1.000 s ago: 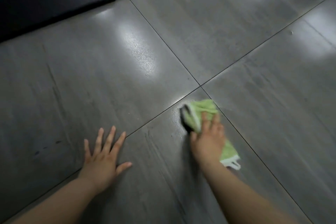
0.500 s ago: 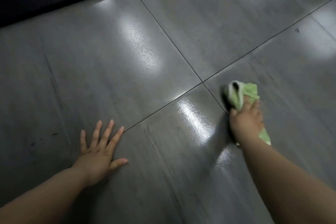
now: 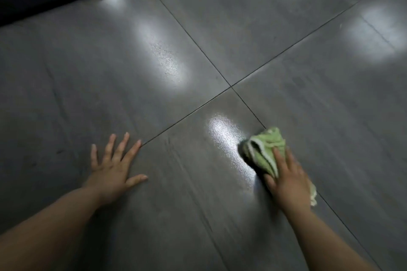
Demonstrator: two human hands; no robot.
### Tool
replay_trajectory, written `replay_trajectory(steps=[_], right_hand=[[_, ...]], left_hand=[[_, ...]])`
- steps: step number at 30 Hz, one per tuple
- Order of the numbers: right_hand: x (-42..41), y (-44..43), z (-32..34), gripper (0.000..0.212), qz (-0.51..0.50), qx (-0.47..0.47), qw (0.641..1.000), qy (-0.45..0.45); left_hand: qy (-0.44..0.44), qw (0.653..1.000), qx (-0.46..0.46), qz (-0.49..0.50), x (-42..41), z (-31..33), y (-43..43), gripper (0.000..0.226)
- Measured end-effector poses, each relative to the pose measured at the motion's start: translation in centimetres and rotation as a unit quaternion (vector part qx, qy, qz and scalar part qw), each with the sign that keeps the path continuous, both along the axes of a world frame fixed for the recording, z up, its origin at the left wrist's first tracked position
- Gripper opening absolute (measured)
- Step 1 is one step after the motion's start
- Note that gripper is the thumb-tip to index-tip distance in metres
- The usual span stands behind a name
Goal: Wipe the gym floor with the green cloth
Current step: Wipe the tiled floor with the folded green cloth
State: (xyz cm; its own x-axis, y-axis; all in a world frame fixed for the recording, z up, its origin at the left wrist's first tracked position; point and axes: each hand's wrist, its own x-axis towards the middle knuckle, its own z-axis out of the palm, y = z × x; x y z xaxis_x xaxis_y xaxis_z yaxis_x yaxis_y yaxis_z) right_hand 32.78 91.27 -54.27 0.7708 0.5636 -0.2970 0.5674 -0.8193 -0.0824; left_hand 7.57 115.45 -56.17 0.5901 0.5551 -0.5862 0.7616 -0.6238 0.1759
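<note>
The green cloth (image 3: 265,149), bunched up with a pale hem, lies on the grey tiled gym floor (image 3: 176,28) just below and right of where four tiles meet. My right hand (image 3: 286,180) presses flat on the cloth's near half and covers it; a corner of the cloth sticks out to the right of my wrist. My left hand (image 3: 114,169) rests flat on the floor with its fingers spread, palm down, holding nothing. A wet, shiny streak (image 3: 229,143) lies on the tile just left of the cloth.
Dark grout lines (image 3: 189,35) cross the floor and meet at a junction ahead of the cloth. A black strip or mat edge (image 3: 55,0) runs along the far left top. Bright light reflections sit on the tiles ahead and at the far right.
My right hand has swept the cloth right and away, then back toward me and leftward across the grout line. The left hand has stayed planted.
</note>
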Motion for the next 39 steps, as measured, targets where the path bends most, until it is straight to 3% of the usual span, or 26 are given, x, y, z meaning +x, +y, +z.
replay_trajectory(steps=[2, 4, 7, 9, 11, 13, 16, 18, 20, 22, 25, 27, 29, 31, 33, 36, 39], right_hand=[[-0.6, -0.9, 0.7, 0.065, -0.208, -0.008, 0.978, 0.031], [-4.6, 0.6, 0.4, 0.067, -0.247, -0.042, 0.967, 0.042], [-12.9, 4.2, -0.8, 0.063, -0.034, -0.013, 0.999, 0.015], [-16.2, 5.5, -0.5, 0.069, 0.091, 0.008, 0.994, 0.061], [-15.5, 4.8, -0.2, 0.080, 0.187, 0.014, 0.980, 0.074], [-11.7, 2.8, -0.7, 0.069, 0.231, 0.017, 0.972, 0.046], [-5.2, -0.6, -0.6, 0.062, 0.096, -0.026, 0.995, 0.014], [-3.5, -1.4, 0.2, 0.055, -0.035, 0.002, 0.999, -0.009], [-4.6, 0.5, 0.4, 0.062, -0.216, 0.024, 0.976, 0.010], [-7.5, 3.6, -0.2, 0.068, -0.272, 0.021, 0.962, 0.031], [-13.1, 7.7, -0.7, 0.059, -0.027, 0.070, 0.997, 0.022], [-14.4, 8.9, -0.6, 0.062, 0.119, 0.028, 0.991, 0.045], [-13.5, 9.4, -0.8, 0.063, 0.209, 0.005, 0.976, 0.055], [-10.5, 9.4, -1.7, 0.061, 0.238, 0.019, 0.971, 0.029], [-7.0, 10.1, -2.0, 0.060, 0.196, 0.032, 0.980, 0.015], [-3.1, 13.4, -1.5, 0.066, 0.060, 0.087, 0.994, 0.026], [-2.3, 19.2, -0.9, 0.075, -0.050, 0.127, 0.991, 0.000]], left_hand=[[0.011, 1.000, 0.004, -0.015, 0.3, 0.2, 0.2, 0.111], [0.056, 0.998, -0.014, -0.010, 0.6, 0.9, -0.1, 0.088], [0.052, 0.999, -0.009, -0.003, 0.9, 1.3, -0.1, 0.079], [0.036, 0.999, 0.003, -0.007, 0.6, 1.5, 0.0, 0.072], [0.017, 1.000, 0.015, -0.005, 0.3, 1.4, 0.1, 0.068], [0.001, 1.000, 0.013, 0.006, 0.2, 1.5, 0.1, 0.066], [-0.013, 1.000, 0.012, 0.011, -0.1, 1.3, 0.2, 0.066], [-0.016, 1.000, 0.022, 0.001, -0.2, 1.2, 0.2, 0.065], [-0.030, 0.999, 0.029, -0.001, -0.5, 0.9, 0.1, 0.071], [-0.056, 0.998, 0.029, 0.009, -0.7, 1.0, 0.1, 0.085], [-0.113, 0.991, 0.066, 0.015, -1.8, 0.6, 0.8, 0.069], [-0.106, 0.989, 0.100, 0.029, -3.0, 0.3, 2.0, 0.053], [-0.106, 0.981, 0.142, 0.074, -4.6, 0.0, 3.7, 0.050], [-0.120, 0.957, 0.175, 0.199, -5.9, -0.1, 5.6, 0.050], [-0.102, 0.939, 0.179, 0.277, -7.1, -1.0, 6.7, 0.061], [-0.108, 0.935, 0.198, 0.274, -7.8, -2.1, 6.9, 0.082], [-0.099, 0.936, 0.208, 0.267, -8.1, -2.4, 7.1, 0.081]])
